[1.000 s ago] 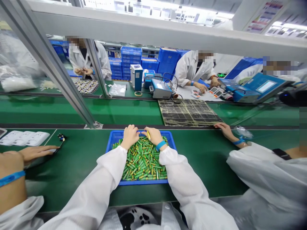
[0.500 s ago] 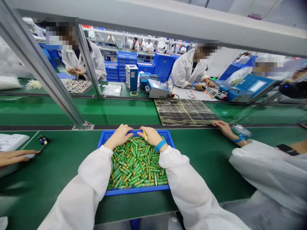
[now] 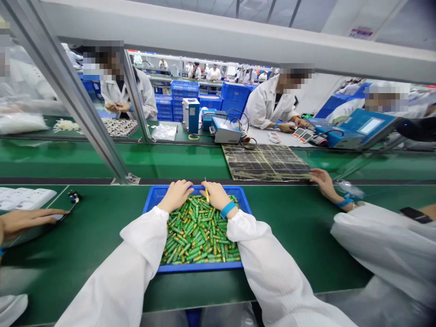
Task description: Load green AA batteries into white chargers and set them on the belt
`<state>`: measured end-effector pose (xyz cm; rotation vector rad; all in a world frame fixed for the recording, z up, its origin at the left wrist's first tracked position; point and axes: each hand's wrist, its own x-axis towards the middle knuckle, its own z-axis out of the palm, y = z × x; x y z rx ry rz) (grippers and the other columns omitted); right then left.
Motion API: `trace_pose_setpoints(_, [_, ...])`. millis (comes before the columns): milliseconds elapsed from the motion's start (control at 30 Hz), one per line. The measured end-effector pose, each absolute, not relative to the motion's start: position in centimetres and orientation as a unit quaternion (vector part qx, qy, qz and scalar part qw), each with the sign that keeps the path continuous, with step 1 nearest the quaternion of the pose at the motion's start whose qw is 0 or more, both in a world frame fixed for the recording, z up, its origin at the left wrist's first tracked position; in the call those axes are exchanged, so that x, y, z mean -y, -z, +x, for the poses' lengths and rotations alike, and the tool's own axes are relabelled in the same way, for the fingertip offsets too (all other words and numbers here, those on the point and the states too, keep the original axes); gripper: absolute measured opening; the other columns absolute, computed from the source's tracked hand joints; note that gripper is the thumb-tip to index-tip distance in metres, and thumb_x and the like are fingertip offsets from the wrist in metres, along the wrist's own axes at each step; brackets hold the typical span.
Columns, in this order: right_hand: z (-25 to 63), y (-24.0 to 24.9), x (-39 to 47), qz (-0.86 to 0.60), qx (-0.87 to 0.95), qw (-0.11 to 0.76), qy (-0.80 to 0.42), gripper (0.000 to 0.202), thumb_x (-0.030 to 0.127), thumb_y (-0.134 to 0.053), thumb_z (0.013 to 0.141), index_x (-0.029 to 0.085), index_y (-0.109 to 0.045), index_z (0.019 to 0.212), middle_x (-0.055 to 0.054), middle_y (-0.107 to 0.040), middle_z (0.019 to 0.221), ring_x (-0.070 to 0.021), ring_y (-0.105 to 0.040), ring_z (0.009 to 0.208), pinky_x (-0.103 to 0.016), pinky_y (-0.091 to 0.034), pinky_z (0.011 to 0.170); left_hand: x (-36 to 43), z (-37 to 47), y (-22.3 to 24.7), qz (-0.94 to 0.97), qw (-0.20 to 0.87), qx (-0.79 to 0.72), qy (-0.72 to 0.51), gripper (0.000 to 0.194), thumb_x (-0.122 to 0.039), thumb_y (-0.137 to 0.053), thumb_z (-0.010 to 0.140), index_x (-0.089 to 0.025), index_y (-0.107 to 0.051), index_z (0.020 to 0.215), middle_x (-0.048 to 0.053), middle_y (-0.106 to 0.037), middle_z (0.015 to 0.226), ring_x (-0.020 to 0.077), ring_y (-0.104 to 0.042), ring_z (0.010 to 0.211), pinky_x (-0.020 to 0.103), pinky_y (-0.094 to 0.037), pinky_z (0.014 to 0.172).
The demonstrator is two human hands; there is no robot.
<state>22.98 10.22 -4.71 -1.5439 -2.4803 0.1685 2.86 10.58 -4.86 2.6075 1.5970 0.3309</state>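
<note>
A blue plastic tray (image 3: 200, 267) full of green batteries (image 3: 200, 231) with gold-coloured ends stands on the green bench in front of me. My left hand (image 3: 177, 194) is closed over its far rim, fingers on the edge and thumb inside. Beside it, my right hand (image 3: 215, 195) is also at the far rim, a little apart from the left. It holds a slim yellow tool (image 3: 206, 194) with a thin tip pointing up; its exact kind is unclear. Both forearms, in white sleeves, reach along the tray's sides, and a blue band circles my right wrist.
Beyond the tray runs a green conveyor (image 3: 180, 161) carrying a dark taped panel (image 3: 265, 161). A co-worker's hand (image 3: 323, 184) touches that panel at right. Another person's hand (image 3: 30, 220) lies at left, near white socket strips (image 3: 25, 198). A metal post (image 3: 85, 104) slants at left.
The view has shifted slightly, so the scene sits a little farther right. My hands stay at the tray's far rim, the yellow tool still in the right one.
</note>
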Motion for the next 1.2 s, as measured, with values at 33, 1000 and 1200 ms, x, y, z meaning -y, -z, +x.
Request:
trace_pose_setpoints(33, [23.0,4.7,-10.2,-0.524,0.843,0.106,-0.058,0.027,0.029,-0.052,0.099,0.016,-0.056,0.122,-0.011,-0.07,0.114,-0.0239,-0.063,0.104,-0.032,-0.039,0.085,-10.5,2.9,4.9,0.847,0.031,-0.521,-0.102,0.032,-0.034,-0.04,0.102,-0.019,-0.058,0.123,0.01,-0.065,0.119,0.0257,-0.057,0.111,0.038,-0.041,0.09])
trace_pose_setpoints(1000, [22.8,4.8,-9.8,-0.523,0.845,0.099,-0.04,0.038,0.012,-0.045,0.092,0.016,-0.053,0.129,-0.013,-0.066,0.12,-0.0265,-0.058,0.106,-0.036,-0.038,0.087,-9.3,3.2,4.7,0.836,0.017,-0.533,-0.131,0.036,-0.02,-0.044,0.095,-0.018,-0.056,0.129,0.013,-0.063,0.121,0.0282,-0.055,0.114,0.047,-0.04,0.096])
trace_pose_setpoints(1200, [22.9,4.9,-9.9,-0.524,0.846,0.099,-0.03,0.039,0.013,-0.046,0.091,0.017,-0.052,0.13,-0.013,-0.065,0.119,-0.0254,-0.058,0.105,-0.035,-0.038,0.086,-6.8,5.4,-0.2,0.775,0.069,-0.542,-0.317,0.035,-0.02,-0.043,0.091,-0.021,-0.06,0.122,0.01,-0.062,0.125,0.0267,-0.051,0.122,0.051,-0.037,0.106])
